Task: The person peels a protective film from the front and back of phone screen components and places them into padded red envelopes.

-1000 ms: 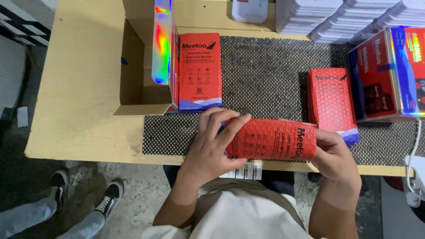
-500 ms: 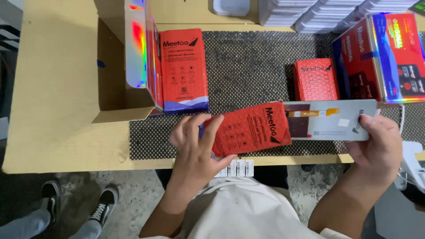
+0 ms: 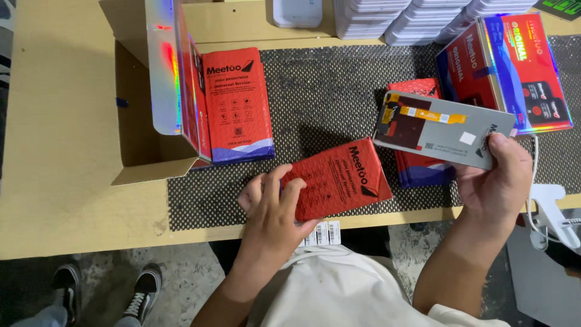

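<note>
- A person's left hand [image 3: 275, 209] presses fingers down on a red padded pouch [image 3: 339, 178], pinning it flat against the black mesh mat [image 3: 327, 91] near the front edge of the wooden tabletop [image 3: 54, 151].
- The right hand [image 3: 499, 178] is closed around the end of a grey flat panel [image 3: 442, 128] with an orange ribbon strip, holding it raised above the mat, just right of the pouch.
- A second red pouch [image 3: 417, 166] lies partly hidden beneath the panel.
- A third red pouch [image 3: 237, 103] leans upright against an open cardboard box [image 3: 139, 121] to the left.
- Glossy red-and-blue boxes [image 3: 508, 69] sit at the far right; white stacked trays [image 3: 411, 18] line the back.
</note>
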